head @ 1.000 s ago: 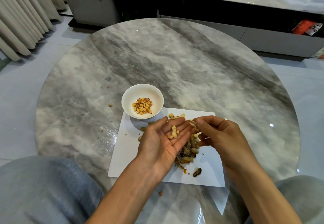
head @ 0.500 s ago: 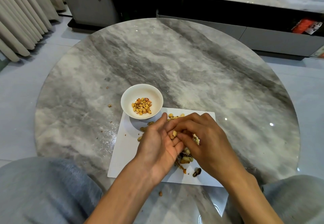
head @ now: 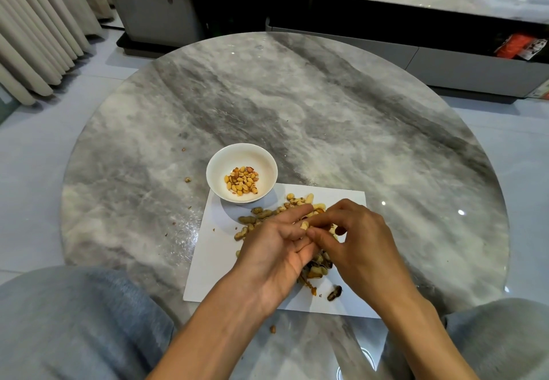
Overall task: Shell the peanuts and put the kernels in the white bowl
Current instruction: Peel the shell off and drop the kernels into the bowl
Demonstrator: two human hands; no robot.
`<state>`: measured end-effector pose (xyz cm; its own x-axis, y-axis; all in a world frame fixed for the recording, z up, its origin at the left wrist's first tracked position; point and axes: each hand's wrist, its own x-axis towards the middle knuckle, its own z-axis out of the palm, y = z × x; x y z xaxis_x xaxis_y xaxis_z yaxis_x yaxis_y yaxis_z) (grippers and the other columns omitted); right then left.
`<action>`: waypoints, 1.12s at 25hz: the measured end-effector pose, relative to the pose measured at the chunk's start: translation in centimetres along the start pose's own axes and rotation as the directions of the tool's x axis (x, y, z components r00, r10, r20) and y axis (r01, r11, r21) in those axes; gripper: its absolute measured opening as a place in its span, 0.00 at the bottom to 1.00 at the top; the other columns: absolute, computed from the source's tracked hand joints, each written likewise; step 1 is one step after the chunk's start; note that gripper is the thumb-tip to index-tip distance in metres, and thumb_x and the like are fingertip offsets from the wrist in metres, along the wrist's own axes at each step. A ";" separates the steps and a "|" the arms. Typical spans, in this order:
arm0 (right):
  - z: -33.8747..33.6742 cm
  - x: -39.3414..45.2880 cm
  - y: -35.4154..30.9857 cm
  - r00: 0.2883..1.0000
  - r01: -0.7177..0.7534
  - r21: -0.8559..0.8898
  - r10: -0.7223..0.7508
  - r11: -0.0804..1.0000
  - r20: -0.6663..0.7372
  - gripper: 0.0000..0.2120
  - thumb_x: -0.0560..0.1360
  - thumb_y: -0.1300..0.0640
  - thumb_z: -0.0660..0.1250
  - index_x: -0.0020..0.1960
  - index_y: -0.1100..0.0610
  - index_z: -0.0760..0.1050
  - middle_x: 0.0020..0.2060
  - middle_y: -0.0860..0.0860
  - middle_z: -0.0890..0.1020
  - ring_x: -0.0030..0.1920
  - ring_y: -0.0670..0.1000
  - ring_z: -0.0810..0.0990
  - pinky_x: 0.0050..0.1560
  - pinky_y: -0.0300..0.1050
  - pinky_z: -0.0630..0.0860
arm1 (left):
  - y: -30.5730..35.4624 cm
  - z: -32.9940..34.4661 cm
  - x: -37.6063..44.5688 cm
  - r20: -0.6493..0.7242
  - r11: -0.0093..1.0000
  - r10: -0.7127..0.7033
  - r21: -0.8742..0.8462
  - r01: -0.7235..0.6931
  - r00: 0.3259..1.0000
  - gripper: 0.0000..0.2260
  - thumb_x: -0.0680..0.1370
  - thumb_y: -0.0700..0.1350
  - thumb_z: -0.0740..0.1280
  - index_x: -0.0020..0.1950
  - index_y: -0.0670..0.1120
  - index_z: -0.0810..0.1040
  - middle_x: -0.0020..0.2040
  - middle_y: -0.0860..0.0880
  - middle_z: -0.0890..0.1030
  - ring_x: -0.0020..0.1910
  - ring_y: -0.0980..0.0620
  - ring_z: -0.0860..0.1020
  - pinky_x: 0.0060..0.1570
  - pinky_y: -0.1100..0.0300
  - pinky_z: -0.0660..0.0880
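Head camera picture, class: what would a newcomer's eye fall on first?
Two hands meet over the white paper sheet: the left hand lies palm up while the right hand picks at a pale kernel on its fingers. Behind them to the left, the white bowl holds shelled kernels on the round marble table.

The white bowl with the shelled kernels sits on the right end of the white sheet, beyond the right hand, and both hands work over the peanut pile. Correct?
Not quite. The head view shows the white bowl at the sheet's far left corner, beyond the left hand, not the right hand. Otherwise right: kernels inside it, both hands over the peanut pile.
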<state>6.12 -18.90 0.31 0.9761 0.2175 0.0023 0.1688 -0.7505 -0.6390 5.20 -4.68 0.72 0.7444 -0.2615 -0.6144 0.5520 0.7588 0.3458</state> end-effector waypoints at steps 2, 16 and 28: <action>-0.1 -0.1 -0.1 0.999 -0.043 -0.059 0.045 0.997 0.026 0.04 0.77 0.52 0.70 0.49 0.46 0.83 0.43 0.43 0.77 0.45 0.44 0.73 0.41 0.33 0.64 | -0.2 0.2 0.0 -0.009 0.999 -0.001 0.050 0.002 1.000 0.19 0.81 0.29 0.53 0.71 0.36 0.71 0.57 0.34 0.82 0.51 0.44 0.85 0.51 0.55 0.82; -1.0 0.2 -1.4 0.954 -0.266 0.233 0.289 0.935 -0.072 0.09 0.69 0.64 0.72 0.38 0.51 0.84 0.29 0.44 0.83 0.33 0.43 0.81 0.36 0.39 0.78 | -0.6 0.8 -0.5 -0.131 0.877 0.204 0.466 -0.122 0.970 0.28 0.79 0.27 0.52 0.71 0.52 0.72 0.62 0.44 0.81 0.58 0.49 0.82 0.59 0.52 0.80; -3.2 0.6 -1.1 0.803 -0.533 0.803 0.460 0.267 0.380 0.12 0.72 0.73 0.70 0.53 0.63 0.76 0.36 0.62 0.83 0.34 0.56 0.82 0.37 0.44 0.83 | -0.5 0.7 -1.1 0.158 0.444 0.485 0.803 -0.398 0.860 0.09 0.77 0.38 0.69 0.48 0.48 0.87 0.36 0.52 0.85 0.38 0.59 0.82 0.39 0.68 0.77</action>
<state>6.98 -19.95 3.48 0.8088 0.0666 -0.5843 -0.5855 0.1843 -0.7895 4.35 -5.21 1.66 0.9675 0.0490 -0.2480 0.2499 -0.0382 0.9675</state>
